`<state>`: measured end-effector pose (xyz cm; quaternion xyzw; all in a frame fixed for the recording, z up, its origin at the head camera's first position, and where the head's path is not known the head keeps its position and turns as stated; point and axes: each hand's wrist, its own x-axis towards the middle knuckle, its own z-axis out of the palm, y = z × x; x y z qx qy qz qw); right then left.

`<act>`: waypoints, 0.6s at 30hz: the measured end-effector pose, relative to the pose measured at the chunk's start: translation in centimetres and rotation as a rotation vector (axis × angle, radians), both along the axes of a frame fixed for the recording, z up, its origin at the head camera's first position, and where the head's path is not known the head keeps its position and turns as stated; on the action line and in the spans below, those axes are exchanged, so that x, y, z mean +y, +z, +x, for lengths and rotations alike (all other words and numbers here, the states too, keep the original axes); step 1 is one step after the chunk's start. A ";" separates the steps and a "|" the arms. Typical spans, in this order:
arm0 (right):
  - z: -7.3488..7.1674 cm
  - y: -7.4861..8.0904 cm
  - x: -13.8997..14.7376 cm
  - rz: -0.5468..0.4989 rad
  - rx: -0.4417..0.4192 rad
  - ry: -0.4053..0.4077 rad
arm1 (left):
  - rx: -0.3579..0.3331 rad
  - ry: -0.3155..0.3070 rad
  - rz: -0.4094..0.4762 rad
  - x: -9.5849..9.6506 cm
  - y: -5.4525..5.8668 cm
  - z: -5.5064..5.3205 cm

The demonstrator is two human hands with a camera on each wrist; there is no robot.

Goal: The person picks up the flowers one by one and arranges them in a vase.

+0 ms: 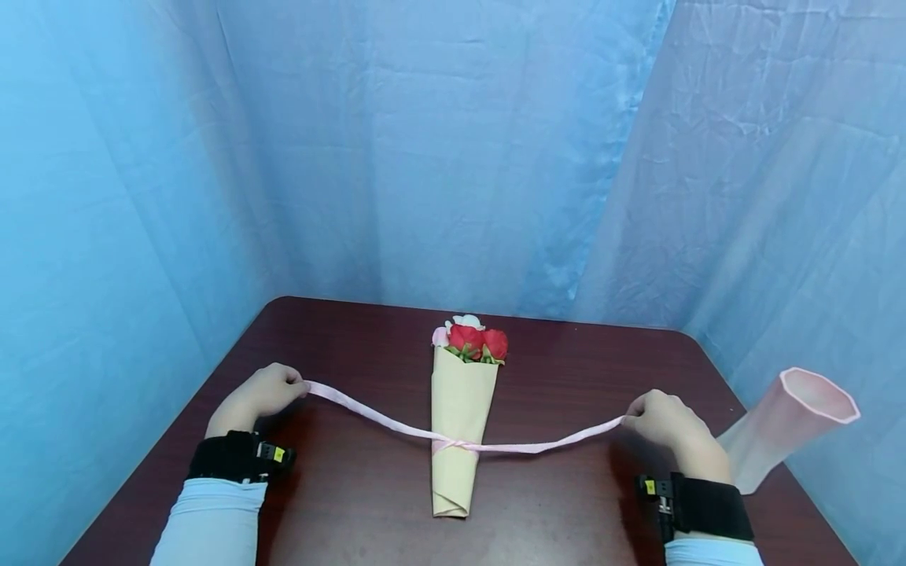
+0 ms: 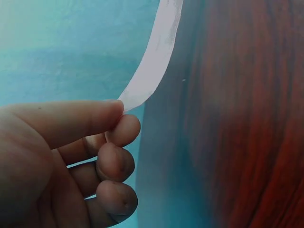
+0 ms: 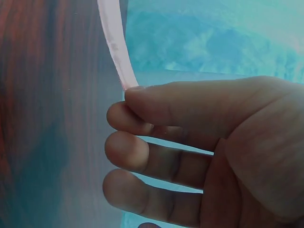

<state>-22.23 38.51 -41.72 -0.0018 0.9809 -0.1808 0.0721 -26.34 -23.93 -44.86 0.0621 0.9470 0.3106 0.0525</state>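
A bouquet (image 1: 460, 424) wrapped in cream paper lies on the table, red, white and pink flowers (image 1: 470, 339) at its far end. Around the wrap's lower half a pale pink ribbon (image 1: 545, 447) crosses over itself at the front. My left hand (image 1: 265, 391) pinches one ribbon end between thumb and index finger, and the ribbon (image 2: 159, 57) rises from the fingertips in the left wrist view. The other end is pinched by my right hand (image 1: 668, 427); the right wrist view shows the ribbon (image 3: 114, 42) running up from thumb and index finger. Both lengths sag slightly.
A pink-and-white vase (image 1: 786, 424) stands at the right edge of the dark wooden table (image 1: 354, 503), close beside my right wrist. Blue curtains (image 1: 453, 157) hang behind the table and on both sides. Each wrist wears a black strap with a small camera.
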 end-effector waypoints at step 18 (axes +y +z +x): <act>0.5 1.4 -0.4 0.060 0.081 -0.009 | 0.020 0.106 -0.020 -0.8 0.4 -0.2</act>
